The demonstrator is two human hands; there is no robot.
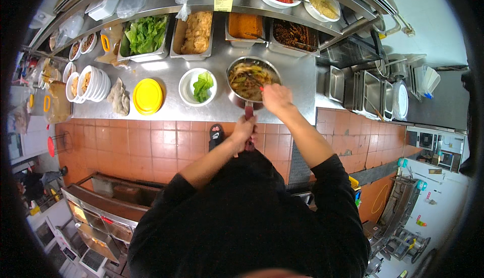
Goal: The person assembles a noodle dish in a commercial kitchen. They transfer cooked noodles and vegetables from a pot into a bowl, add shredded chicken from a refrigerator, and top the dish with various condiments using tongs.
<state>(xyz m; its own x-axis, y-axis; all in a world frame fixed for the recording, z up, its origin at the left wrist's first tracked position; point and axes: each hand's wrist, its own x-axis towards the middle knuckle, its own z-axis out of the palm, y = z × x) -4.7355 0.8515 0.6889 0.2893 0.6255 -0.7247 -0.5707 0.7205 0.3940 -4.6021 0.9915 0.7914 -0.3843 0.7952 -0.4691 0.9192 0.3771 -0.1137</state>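
Note:
A steel saucepan [236, 99] stands near the counter's front edge, holding noodle-like strands and green pieces [241, 71] in brownish sauce. My left hand [244, 131] is wrapped round its reddish-brown handle [249, 112]. Above the pan's right side, my right hand [277, 97] grips a thin utensil [253, 80] with a bit of red at the grip. Its lower end is sunk in the food, so its kind is hidden. Left of the pan sits a white bowl [184, 89] with green lettuce leaves [203, 87] inside.
Behind stand metal trays of lettuce [146, 36], pale tan pieces [195, 33], orange sauce [244, 24] and dark chopped food [294, 35]. Leftward are a yellow lid [147, 96], a crumpled cloth [119, 98] and stacked white bowls [96, 84]. A shelf [166, 9] overhangs the back.

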